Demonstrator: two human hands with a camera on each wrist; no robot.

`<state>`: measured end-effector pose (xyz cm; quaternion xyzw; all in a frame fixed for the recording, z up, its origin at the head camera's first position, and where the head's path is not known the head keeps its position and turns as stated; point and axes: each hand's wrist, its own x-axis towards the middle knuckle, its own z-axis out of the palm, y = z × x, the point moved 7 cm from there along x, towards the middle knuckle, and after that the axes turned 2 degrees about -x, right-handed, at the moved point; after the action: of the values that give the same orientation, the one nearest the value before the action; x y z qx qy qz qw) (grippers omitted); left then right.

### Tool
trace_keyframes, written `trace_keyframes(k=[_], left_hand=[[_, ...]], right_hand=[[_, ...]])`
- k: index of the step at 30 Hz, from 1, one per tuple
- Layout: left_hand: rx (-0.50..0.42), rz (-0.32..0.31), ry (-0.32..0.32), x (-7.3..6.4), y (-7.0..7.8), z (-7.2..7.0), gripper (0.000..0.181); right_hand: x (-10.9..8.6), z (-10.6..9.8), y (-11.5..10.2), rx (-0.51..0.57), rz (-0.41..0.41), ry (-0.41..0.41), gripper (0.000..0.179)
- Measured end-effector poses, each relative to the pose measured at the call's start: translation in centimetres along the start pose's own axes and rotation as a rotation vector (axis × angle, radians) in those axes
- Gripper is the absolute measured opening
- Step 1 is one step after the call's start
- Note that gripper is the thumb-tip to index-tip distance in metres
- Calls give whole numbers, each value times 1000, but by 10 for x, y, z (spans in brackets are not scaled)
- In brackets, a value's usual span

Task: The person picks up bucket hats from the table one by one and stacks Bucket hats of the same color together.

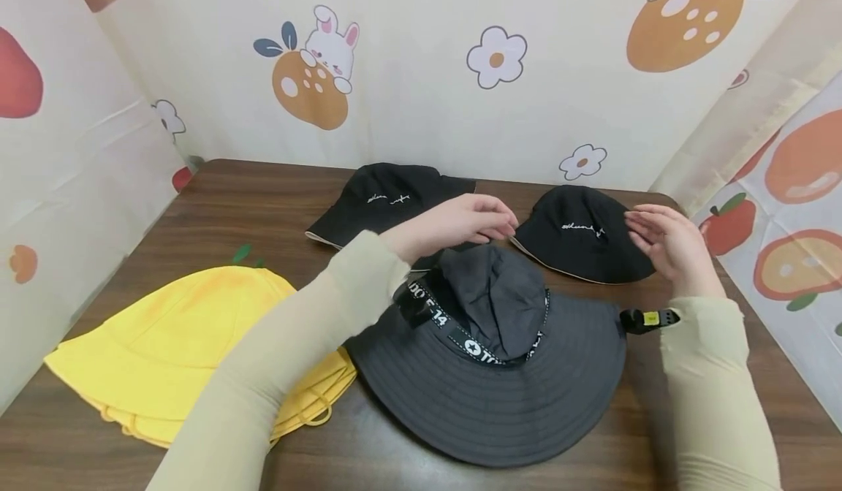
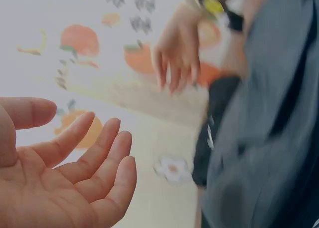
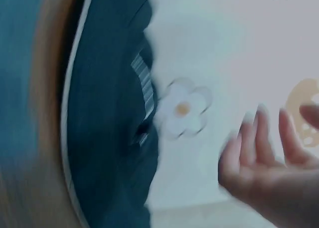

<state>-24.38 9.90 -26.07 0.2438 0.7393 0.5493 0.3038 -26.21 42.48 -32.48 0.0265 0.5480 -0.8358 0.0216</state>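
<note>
My left hand (image 1: 463,221) hovers above the crown of a wide-brimmed dark grey hat (image 1: 552,396), palm turned inward and fingers loosely bent. Nothing lies in its fingers in the left wrist view. My right hand (image 1: 667,239) is raised at the right side of a small black bucket hat (image 1: 572,235) with white script, its fingers relaxed and bare. The grey hat lies brim-down in front, its crown slumped and its lettered band showing. Behind my left hand sits another black bucket hat (image 1: 375,206), partly hidden by the hand and sleeve.
Yellow hats (image 1: 164,330), stacked with a cord loop at the edge, lie at the left, partly under my left sleeve. The brown wooden table (image 1: 217,206) meets a patterned curtain (image 1: 408,96) at the back. A black strap (image 1: 647,321) is at my right wrist.
</note>
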Motion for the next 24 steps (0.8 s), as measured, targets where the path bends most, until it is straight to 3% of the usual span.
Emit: trace_keyframes(k=[3,6,9,15,21,24], left_hand=[[-38,66,-24,-19,1,9,27],[-39,113,-20,-34,-4,12,26],[-19,158,32,-49,-10,3,26],[-153,208,191,-69,-32,-34,27],[-224,188,465,-88,-56,-82,28],[-236,160,543,-91,-68,-97,29]], right_hand=[[-25,60,-4,49,-59,-246,38],[-38,86,1,18,-84,-391,37],[-45,101,2,-67,-100,-478,35],[-65,119,-11,-211,-192,-581,39],[-69,130,-12,-361,-225,-556,36],[-71,137,-4,-550,-204,-545,34]])
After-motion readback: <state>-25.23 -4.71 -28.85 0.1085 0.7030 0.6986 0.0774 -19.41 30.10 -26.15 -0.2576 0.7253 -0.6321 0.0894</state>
